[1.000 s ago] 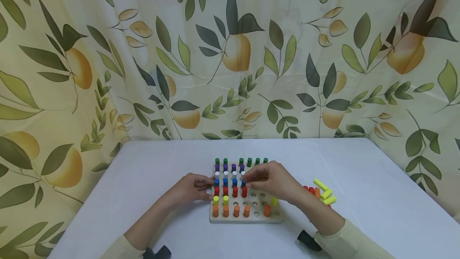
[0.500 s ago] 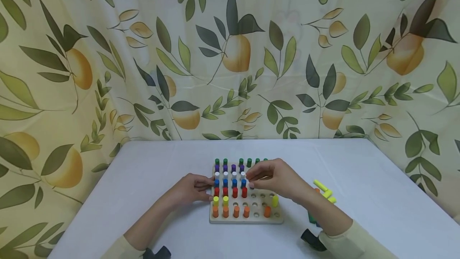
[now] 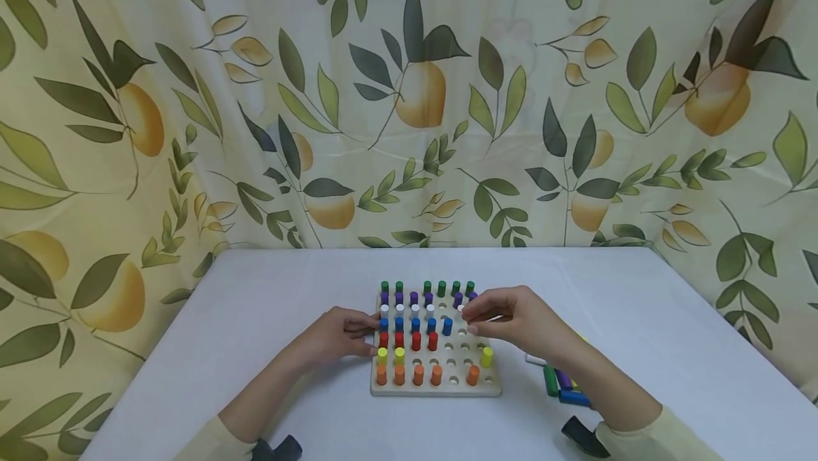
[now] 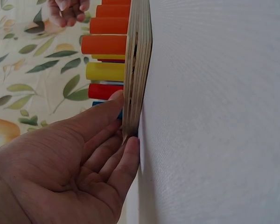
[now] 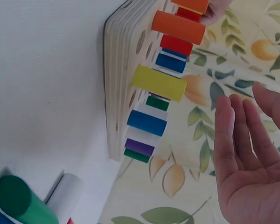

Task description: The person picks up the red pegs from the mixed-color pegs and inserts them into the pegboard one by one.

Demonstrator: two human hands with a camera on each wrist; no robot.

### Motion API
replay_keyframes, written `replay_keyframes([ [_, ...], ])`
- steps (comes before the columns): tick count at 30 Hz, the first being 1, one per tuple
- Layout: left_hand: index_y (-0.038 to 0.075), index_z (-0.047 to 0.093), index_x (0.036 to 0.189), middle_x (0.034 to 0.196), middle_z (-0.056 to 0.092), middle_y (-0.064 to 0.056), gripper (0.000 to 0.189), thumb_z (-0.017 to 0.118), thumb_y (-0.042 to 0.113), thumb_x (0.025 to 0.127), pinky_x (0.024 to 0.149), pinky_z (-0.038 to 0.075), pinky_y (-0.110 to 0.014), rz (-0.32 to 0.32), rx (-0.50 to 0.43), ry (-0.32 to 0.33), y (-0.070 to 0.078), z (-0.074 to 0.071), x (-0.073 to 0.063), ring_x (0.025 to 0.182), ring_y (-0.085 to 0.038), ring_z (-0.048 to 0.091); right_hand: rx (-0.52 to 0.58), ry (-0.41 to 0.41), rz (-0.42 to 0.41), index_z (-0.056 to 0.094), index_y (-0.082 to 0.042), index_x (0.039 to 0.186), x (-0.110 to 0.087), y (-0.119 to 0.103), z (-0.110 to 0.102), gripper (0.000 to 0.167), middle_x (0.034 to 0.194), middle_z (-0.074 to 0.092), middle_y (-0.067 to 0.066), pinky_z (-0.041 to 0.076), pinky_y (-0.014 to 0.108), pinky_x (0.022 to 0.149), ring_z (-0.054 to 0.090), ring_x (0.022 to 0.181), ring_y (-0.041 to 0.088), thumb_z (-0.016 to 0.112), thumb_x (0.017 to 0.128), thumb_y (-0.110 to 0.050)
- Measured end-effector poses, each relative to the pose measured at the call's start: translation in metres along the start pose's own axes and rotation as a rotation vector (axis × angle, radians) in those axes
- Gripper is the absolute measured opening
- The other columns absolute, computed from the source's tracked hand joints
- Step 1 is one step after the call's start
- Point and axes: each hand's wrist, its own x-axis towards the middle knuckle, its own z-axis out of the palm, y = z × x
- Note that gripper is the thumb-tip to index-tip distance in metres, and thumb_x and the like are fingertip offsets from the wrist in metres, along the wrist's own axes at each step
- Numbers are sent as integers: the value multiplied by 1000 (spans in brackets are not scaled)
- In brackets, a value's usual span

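Note:
A wooden pegboard (image 3: 428,390) lies on the table, with rows of upright green, purple, white, blue, red, yellow and orange pegs. My left hand (image 3: 335,337) grips its left edge; the left wrist view shows the thumb (image 4: 107,109) against the pegged face and fingers at the side. Over the board's right part hovers my right hand (image 3: 511,322). In the right wrist view that hand (image 5: 252,182) has extended fingers and nothing between them, apart from the yellow peg (image 5: 158,83). Nearest its fingertips in the head view are a white peg (image 3: 461,310) and a blue peg (image 3: 447,327).
Loose pegs lie on the white table (image 3: 268,276) right of the board, among them a green peg (image 3: 550,381) and a blue one (image 3: 574,398), partly covered by the right forearm. Bare holes show on the board's right side. A patterned curtain (image 3: 409,163) hangs behind.
My right hand has drawn back to the right, uncovering the fifth blue peg and the purple pegs on the right. Other loose pegs now show beside the forearm. The left hand keeps its place.

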Motion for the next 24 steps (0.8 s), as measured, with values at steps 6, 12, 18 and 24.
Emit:
replay_keyframes([
  [6, 2, 75, 121, 144, 59, -17, 39, 86, 3, 83, 103, 52, -41, 1, -3, -2, 2, 1, 1, 131, -31, 58, 3, 9, 21, 75, -4, 116, -4, 5, -4, 26, 116, 73, 14, 59, 28, 87, 70, 103, 23, 79, 94, -19],
  [12, 3, 75, 120, 143, 60, -17, 38, 86, 4, 84, 103, 52, -41, 0, 7, 2, 3, 1, 0, 131, -31, 58, 22, 12, 15, 75, -3, 117, -8, 2, -6, 27, 118, 72, 15, 59, 29, 87, 70, 105, 25, 78, 95, -17],
  [18, 2, 75, 120, 144, 59, -17, 38, 85, 2, 84, 103, 51, -41, -3, 7, 2, 2, 0, -1, 132, -32, 58, 34, 6, 6, 74, -1, 118, -10, 2, -7, 28, 118, 72, 16, 59, 28, 88, 70, 105, 26, 77, 96, -17],
  [24, 3, 75, 121, 144, 59, -17, 39, 86, 3, 83, 103, 51, -42, -6, 7, -1, 2, 1, -1, 131, -31, 58, 33, 19, 15, 73, -1, 118, -13, 7, -8, 28, 117, 72, 16, 59, 28, 88, 70, 104, 24, 77, 96, -17],
])
